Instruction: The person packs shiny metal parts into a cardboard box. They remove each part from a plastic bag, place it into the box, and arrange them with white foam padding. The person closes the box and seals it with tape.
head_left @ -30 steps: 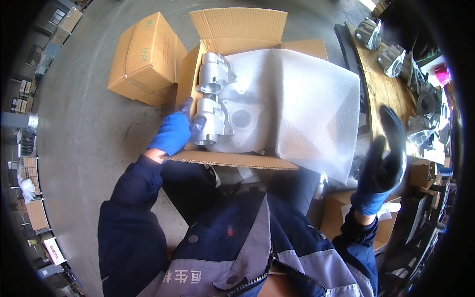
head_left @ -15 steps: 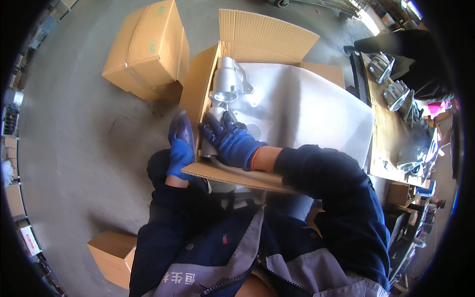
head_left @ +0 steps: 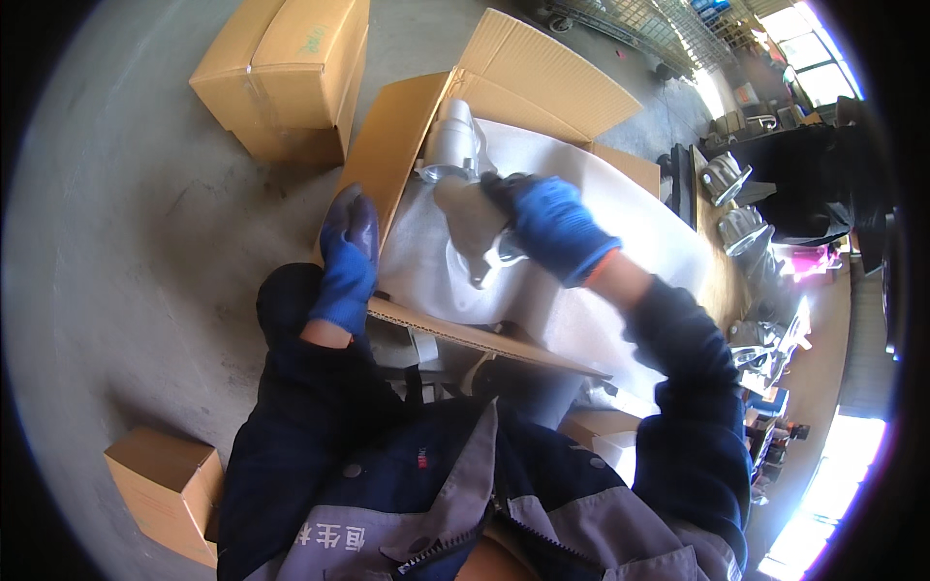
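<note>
Blue-gloved right hand is clamped on a grey metal casting, holding it just above the white foam liner inside the open box. A second casting lies at the box's far-left corner, touching or nearly touching the held one; can't tell which. Left hand rests flat on the box's left flap, fingers together, gripping nothing, apparently steadying the box.

Step, as I read it: a part is being handled at the box, either seated beside the other one or lifted clear. Direction not decidable from this frame. Next move needs the casting kept clear of its neighbour and the liner kept from bunching under it.

Versus half a second ago: the right hand has shifted right and up with the casting, and the left hand has slid from the box's front edge onto the side flap. A second ago the right hand was out at the table, well away from the box.
</note>
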A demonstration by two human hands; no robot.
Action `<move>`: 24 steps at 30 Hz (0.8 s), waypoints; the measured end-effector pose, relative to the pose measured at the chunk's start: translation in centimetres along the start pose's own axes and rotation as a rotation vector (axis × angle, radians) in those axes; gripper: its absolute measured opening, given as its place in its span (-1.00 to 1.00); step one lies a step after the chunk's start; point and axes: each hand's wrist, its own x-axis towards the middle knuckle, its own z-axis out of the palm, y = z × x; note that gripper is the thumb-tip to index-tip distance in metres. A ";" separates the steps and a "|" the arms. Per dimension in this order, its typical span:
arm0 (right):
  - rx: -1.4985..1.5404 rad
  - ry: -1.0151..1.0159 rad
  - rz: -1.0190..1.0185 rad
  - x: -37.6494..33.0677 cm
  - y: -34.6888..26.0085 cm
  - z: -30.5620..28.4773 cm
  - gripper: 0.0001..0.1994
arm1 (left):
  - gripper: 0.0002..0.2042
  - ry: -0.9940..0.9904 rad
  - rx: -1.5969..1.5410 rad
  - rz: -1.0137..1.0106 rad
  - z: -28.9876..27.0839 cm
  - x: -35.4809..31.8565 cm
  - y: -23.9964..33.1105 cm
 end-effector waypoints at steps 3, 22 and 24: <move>0.108 0.065 -0.230 -0.4 2.7 -2.2 -0.46 | -0.74 0.004 -0.022 -0.027 0.0 -0.3 0.5; 0.882 0.184 0.454 -0.3 -0.7 5.3 -0.43 | -0.72 0.001 -0.037 -0.027 0.2 -0.4 -0.1; 1.024 0.251 0.497 -0.1 -2.9 4.7 -0.39 | -0.73 0.006 -0.346 -0.133 -0.2 0.1 -1.0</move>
